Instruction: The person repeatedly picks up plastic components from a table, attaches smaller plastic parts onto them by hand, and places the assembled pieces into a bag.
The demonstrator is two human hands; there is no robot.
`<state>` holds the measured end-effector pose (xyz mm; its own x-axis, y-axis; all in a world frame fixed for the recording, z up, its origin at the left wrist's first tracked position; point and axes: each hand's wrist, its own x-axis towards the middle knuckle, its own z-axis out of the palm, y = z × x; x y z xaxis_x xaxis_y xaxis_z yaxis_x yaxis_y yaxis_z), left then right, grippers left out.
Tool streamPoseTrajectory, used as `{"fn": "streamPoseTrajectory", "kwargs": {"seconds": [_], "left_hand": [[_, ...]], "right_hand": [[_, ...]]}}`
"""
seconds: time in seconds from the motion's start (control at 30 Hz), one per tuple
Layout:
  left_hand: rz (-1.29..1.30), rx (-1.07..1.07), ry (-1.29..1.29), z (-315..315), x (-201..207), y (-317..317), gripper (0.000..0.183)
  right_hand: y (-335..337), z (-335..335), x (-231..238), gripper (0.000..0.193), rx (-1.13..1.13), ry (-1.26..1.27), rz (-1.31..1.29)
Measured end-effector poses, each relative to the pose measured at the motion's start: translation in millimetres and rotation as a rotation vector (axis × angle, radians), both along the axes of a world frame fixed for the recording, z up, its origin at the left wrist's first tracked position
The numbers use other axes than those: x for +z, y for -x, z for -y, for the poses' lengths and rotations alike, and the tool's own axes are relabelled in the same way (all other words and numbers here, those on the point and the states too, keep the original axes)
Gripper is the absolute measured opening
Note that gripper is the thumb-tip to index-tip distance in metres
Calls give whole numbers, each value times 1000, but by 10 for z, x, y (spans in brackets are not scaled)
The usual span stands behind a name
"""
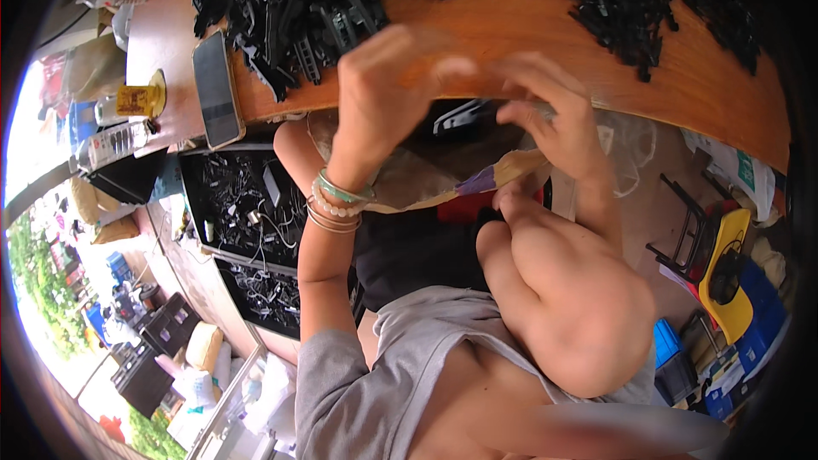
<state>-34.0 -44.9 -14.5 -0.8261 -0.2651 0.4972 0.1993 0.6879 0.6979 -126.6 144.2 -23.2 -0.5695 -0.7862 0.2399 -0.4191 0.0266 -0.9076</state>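
My left hand (383, 89), with bracelets on its wrist, is raised at the front edge of the wooden table (477, 8). Its fingers are smeared by motion, so what they hold, if anything, cannot be made out. Facing it, my right hand (558, 115) has its fingers curved and apart, with nothing visible in them. Below and between both hands, a brown-lined bag (417, 179) sits gaping at my lap, with dark parts (464, 115) inside. Nearest the left hand on the table is a heap of black plastic parts (315, 8).
More black parts (622, 8) lie at the table's right. A phone (219, 89) and a yellow tape roll (143, 100) rest at the left. Black trays (243, 196) of small parts and cables stand below left. A yellow chair (728, 277) is at the right.
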Motion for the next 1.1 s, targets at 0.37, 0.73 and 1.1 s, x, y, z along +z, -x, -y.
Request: {"fn": "streamPoseTrajectory", "kwargs": {"seconds": [0.37, 0.73, 1.1], "left_hand": [[-81, 175, 639, 182, -202, 1216, 53], [-124, 104, 569, 206, -375, 813, 37], [-339, 167, -810, 226, -31, 844, 22]], "right_hand": [[1047, -93, -380, 46, -660, -357, -909], [721, 60, -352, 31, -557, -21, -825], [276, -94, -227, 19, -541, -105, -716]]}}
